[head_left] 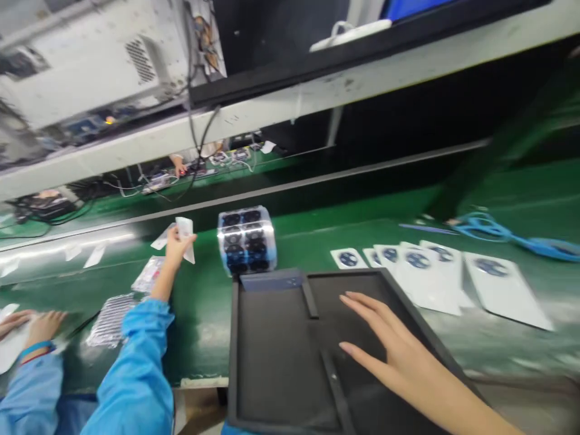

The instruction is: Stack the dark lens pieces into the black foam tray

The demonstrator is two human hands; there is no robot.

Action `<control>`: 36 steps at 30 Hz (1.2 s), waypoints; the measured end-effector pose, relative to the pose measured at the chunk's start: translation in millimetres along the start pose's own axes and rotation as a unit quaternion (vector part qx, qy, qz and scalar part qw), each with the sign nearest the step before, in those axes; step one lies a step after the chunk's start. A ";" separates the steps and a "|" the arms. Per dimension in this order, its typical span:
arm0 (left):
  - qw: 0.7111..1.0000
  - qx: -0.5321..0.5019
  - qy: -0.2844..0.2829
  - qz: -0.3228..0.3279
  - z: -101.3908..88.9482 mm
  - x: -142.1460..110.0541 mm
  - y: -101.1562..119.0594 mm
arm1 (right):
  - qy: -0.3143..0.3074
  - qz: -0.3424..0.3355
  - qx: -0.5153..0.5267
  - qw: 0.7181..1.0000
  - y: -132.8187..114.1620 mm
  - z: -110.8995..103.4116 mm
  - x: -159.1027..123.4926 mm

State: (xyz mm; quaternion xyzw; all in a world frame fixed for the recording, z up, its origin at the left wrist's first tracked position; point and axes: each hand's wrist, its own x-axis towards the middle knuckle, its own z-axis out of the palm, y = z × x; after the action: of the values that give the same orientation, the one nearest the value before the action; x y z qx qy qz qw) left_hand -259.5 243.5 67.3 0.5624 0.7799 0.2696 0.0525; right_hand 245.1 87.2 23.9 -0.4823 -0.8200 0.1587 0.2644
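Observation:
My right hand lies flat and open inside a black tray, fingers stretched toward its far left. Reaching forward in a blue sleeve, my left hand is closed on a small white paper slip held up above the green belt. Just beyond the tray's far edge stands a clear roll of dark blue round stickers. A narrow blue strip rests at the tray's far rim.
White cards with blue round marks lie in a row right of the tray. Blue scissors lie further right. Clear packets sit at left, where another person's hands rest on the belt. A shelf holds a white machine.

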 end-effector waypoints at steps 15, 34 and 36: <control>0.897 -0.026 -0.245 0.366 50.9 -191.5 142.3 | -0.085 0.097 0.165 0.978 -40.3 3.1 -26.1; 0.890 0.119 0.059 0.436 106.8 -158.8 125.7 | -0.090 0.083 0.094 0.988 13.4 -32.7 -37.0; 0.876 0.125 0.072 0.461 110.4 -158.4 123.5 | -0.021 0.123 0.060 0.990 40.2 -33.9 -57.7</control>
State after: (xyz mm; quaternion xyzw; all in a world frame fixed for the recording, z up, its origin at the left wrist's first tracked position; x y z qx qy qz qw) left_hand -54.8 167.4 -2.2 0.8391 0.4610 0.2035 -0.2051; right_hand 316.2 56.4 14.4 -0.5592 -0.7491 0.2486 0.2538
